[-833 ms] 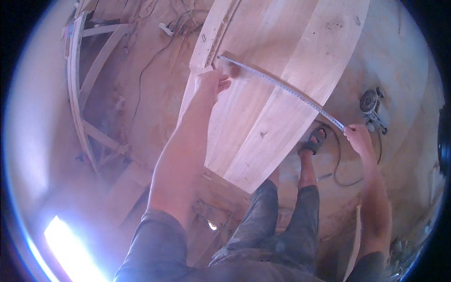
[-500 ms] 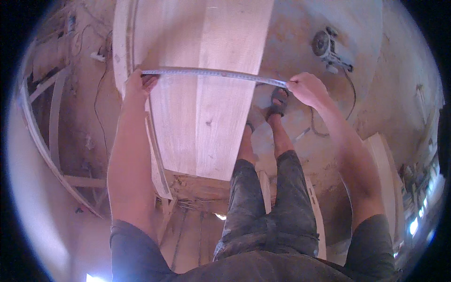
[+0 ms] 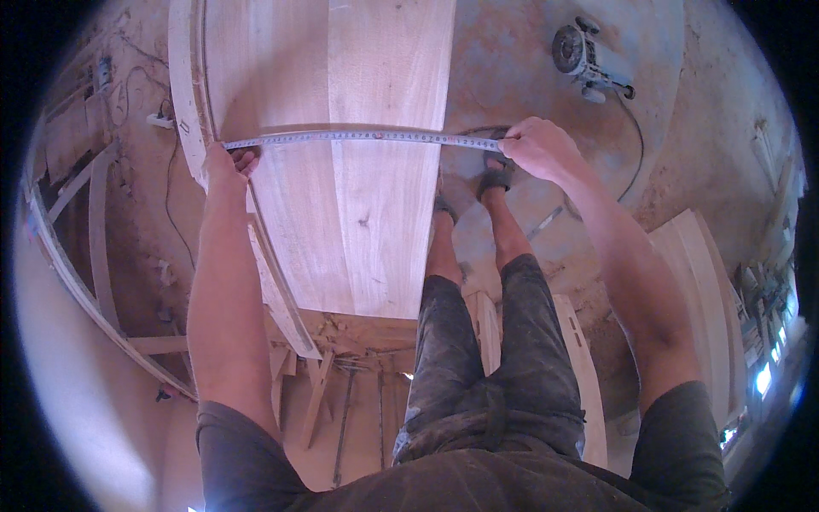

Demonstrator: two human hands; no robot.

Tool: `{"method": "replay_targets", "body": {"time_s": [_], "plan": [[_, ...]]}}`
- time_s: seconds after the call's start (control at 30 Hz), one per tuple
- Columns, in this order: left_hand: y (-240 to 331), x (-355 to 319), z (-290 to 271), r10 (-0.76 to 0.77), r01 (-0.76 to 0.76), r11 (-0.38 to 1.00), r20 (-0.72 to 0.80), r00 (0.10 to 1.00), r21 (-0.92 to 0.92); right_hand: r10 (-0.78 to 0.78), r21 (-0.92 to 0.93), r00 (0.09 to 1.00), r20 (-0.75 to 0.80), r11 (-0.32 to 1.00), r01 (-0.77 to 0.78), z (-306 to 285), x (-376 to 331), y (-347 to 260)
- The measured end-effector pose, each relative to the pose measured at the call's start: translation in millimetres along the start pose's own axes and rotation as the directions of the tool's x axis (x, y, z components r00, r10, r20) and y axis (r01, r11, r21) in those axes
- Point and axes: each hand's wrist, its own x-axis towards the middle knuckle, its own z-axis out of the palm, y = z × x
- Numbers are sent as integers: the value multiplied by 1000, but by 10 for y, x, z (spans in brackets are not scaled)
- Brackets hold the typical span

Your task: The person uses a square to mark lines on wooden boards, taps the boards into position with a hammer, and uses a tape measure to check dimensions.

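Observation:
A measuring tape (image 3: 358, 136) is stretched crosswise over a pale wooden panel (image 3: 375, 230). At the panel's left edge my left hand (image 3: 230, 164) pinches one end of the tape, its fingertips curled over the wood. My right hand (image 3: 539, 148) is closed around the tape past the panel's right edge, out over the floor. The blade bows slightly and its shadow falls on the panel, so part of it seems lifted off the wood. Whether a tape case sits inside my right hand is hidden.
A power tool (image 3: 584, 60) with a cord lies on the dusty floor at the far right. Curved boards (image 3: 704, 282) lean at the right. Wooden frame pieces (image 3: 94, 230) and a white socket block (image 3: 159, 120) are on the left. My feet stand beside the panel.
The view has shifted, so the panel and floor tool appear farther left. Both hands also appear farther left, still holding the tape across the panel. The tape's markings look sharper now.

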Motion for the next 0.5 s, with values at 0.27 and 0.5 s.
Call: {"method": "replay_targets", "body": {"time_s": [0.27, 0.5], "plan": [[39, -91, 15, -39, 39, 999, 4, 999, -6, 49, 11, 997, 62, 999, -50, -52, 0, -42], [17, 5, -60, -19, 19, 1000, 27, 999, -15, 19, 1, 999, 36, 1000, -19, -44, -2, -47]]}}
